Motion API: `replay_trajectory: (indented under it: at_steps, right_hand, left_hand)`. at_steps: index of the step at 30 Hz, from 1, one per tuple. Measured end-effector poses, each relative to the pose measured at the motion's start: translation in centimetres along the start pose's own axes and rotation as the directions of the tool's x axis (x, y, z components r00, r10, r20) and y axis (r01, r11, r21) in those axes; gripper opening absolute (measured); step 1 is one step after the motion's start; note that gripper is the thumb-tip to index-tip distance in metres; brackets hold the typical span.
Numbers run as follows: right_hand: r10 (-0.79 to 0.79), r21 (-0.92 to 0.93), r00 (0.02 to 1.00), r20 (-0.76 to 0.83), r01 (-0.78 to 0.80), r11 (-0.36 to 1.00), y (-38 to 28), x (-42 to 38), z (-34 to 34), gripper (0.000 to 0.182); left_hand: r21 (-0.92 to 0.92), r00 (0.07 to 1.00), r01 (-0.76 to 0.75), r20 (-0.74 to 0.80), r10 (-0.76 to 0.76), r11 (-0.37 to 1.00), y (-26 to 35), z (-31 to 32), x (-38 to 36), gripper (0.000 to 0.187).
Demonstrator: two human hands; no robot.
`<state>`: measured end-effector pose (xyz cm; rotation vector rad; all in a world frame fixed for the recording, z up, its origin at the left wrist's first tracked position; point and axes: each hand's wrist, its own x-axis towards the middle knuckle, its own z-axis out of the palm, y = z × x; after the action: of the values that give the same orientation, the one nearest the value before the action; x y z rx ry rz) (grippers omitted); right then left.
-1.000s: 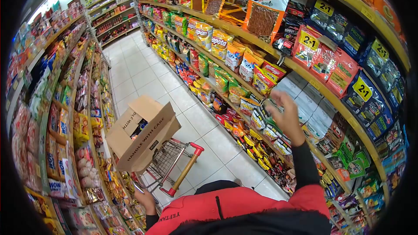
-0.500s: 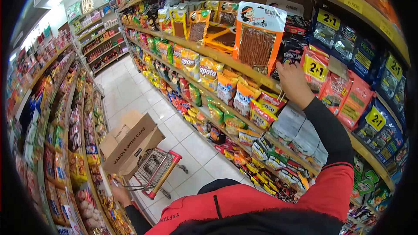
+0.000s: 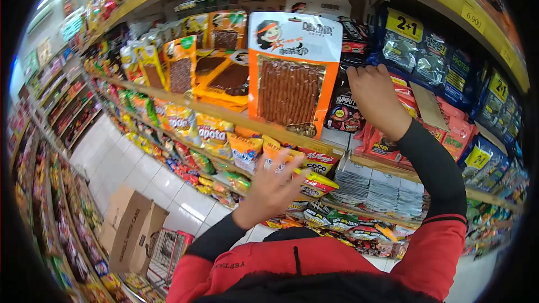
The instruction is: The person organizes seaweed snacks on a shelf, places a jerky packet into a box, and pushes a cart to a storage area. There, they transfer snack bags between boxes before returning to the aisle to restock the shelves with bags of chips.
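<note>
My right hand (image 3: 379,101) is at the shelf, its fingers curled by the black seaweed snack pouches (image 3: 343,109) and the red protein snack pouches (image 3: 387,140). The fingertips are turned away, so what they grip is hidden. Left of it stands a large orange-and-white pack of brown snack sticks (image 3: 292,87), upright at the shelf edge. My left hand (image 3: 272,185) is raised with its fingers spread and holds nothing. It hovers in front of the lower shelf, near the orange-and-white snack bags (image 3: 245,150) and a yellow-and-red Coco cereal bag (image 3: 314,182).
A shopping cart (image 3: 168,255) carrying an open cardboard box (image 3: 132,230) stands in the aisle at lower left. Blue pouches (image 3: 401,47) with a 2+1 tag hang on the right. Another stocked shelf (image 3: 50,207) lines the left side of the tiled floor (image 3: 112,148).
My left hand has left the cart and risen to the snack shelf, fingers spread. My right hand stays by the black and red pouches, higher against them. The view has moved closer to the shelf.
</note>
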<state>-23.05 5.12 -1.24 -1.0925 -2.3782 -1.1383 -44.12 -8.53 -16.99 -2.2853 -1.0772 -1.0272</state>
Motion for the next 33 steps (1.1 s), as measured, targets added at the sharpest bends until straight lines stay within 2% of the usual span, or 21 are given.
replay_trajectory:
  at_steps: [1,3,4,5,7,9,11,12,13,14,19,21,22,24,25,27,28,29,31,32,33]
  right_hand:
    - [0.026,-0.019,0.999,0.019,-0.025,0.999,0.5,0.0,-0.3,0.021]
    - [0.04,0.407,0.988,0.146,-0.097,0.908,2.1,0.4,-2.2,0.041]
    - [0.051,0.492,0.969,0.242,-0.168,0.854,3.1,1.4,-3.5,0.053]
    - [0.078,0.473,0.995,0.07,-0.101,0.875,3.8,1.8,-3.0,0.054]
    - [0.085,0.33,0.99,-0.115,-0.043,0.943,5.2,4.2,-2.2,0.057]
    - [0.005,0.364,1.0,-0.021,0.003,0.932,6.4,7.6,-0.3,0.064]
    - [-0.173,0.353,0.98,-0.102,0.198,0.914,8.1,10.5,3.5,0.076]
    - [-0.158,0.349,0.983,-0.095,0.182,0.919,8.0,11.6,3.3,0.076]
    - [-0.056,0.393,0.983,0.177,-0.019,0.919,7.7,12.7,2.8,0.081]
    - [0.035,0.385,0.898,0.438,-0.222,0.896,7.5,13.2,2.1,0.086]
    - [0.234,0.163,0.829,0.509,-0.359,0.919,6.8,11.6,-3.8,0.074]
    - [0.355,0.013,0.868,0.348,-0.383,0.924,6.9,9.6,-4.9,0.074]
    - [0.353,0.013,0.865,0.356,-0.383,0.924,7.0,8.4,-4.9,0.074]
    - [0.283,0.14,0.958,-0.034,-0.276,0.951,7.4,6.4,-5.0,0.078]
    - [0.28,0.141,0.96,-0.027,-0.274,0.951,7.8,6.1,-5.0,0.078]
    - [0.12,0.323,0.958,-0.262,-0.03,0.946,8.8,5.7,-4.8,0.085]
    - [0.216,0.554,0.958,-0.188,-0.078,0.829,8.7,5.3,-4.8,0.078]
    - [0.216,0.553,0.958,-0.189,-0.078,0.83,8.9,5.1,-5.0,0.078]
    - [0.269,0.934,0.962,0.043,-0.134,0.332,8.5,5.1,-6.1,0.072]
    - [0.21,0.985,0.967,0.146,-0.162,0.064,8.4,4.5,-6.8,0.063]
    - [0.179,0.983,0.968,0.176,-0.161,-0.09,9.1,4.0,-6.2,0.06]
  left_hand:
    - [0.021,0.991,-0.112,0.07,0.11,0.993,0.1,0.9,2.7,0.05]
    - [0.015,0.977,-0.204,0.059,0.203,0.979,-0.5,2.8,7.2,0.05]
    - [0.038,0.962,-0.269,0.055,0.266,0.962,-0.9,3.4,8.7,0.052]
    - [0.02,0.957,-0.289,0.036,0.288,0.957,-1.6,3.8,9.7,0.052]
    - [0.063,0.973,-0.228,0.038,0.226,0.972,-2.7,4.7,11.3,0.057]
    - [0.039,0.966,-0.257,0.034,0.256,0.966,-3.5,5.2,11.7,0.058]
    - [0.087,0.965,-0.247,0.117,0.236,0.965,-4.0,5.3,11.8,0.057]
    - [0.074,0.963,-0.258,0.107,0.249,0.963,-4.2,5.4,11.9,0.057]
    - [0.067,0.959,-0.27,0.107,0.262,0.96,-4.3,5.5,12.0,0.057]
    - [0.065,0.958,-0.273,0.103,0.266,0.96,-4.5,5.6,12.1,0.057]
    - [0.04,0.956,-0.283,0.091,0.278,0.958,-5.1,5.7,12.5,0.058]
    - [0.063,0.952,-0.295,0.101,0.288,0.953,-5.2,5.7,12.4,0.059]
    - [0.044,0.954,-0.292,0.082,0.287,0.956,-5.3,5.6,12.5,0.057]
    - [0.064,0.952,-0.303,0.072,0.298,0.951,-5.5,5.6,12.8,0.056]
    - [0.092,0.948,-0.317,0.061,0.312,0.944,-5.6,5.6,12.9,0.055]
    - [0.062,0.948,-0.319,0.006,0.319,0.946,-5.7,5.4,13.4,0.046]
    - [0.064,0.936,-0.348,-0.028,0.35,0.935,-6.0,5.5,13.7,0.041]
    - [0.069,0.923,-0.375,-0.063,0.38,0.924,-6.2,5.5,14.0,0.036]
    - [0.07,0.92,-0.373,-0.103,0.378,0.925,-6.7,5.1,14.5,0.029]
    - [0.098,0.909,-0.394,-0.108,0.403,0.914,-7.1,5.2,14.8,0.029]
    - [0.128,0.897,-0.413,-0.112,0.427,0.902,-7.4,5.3,15.0,0.029]
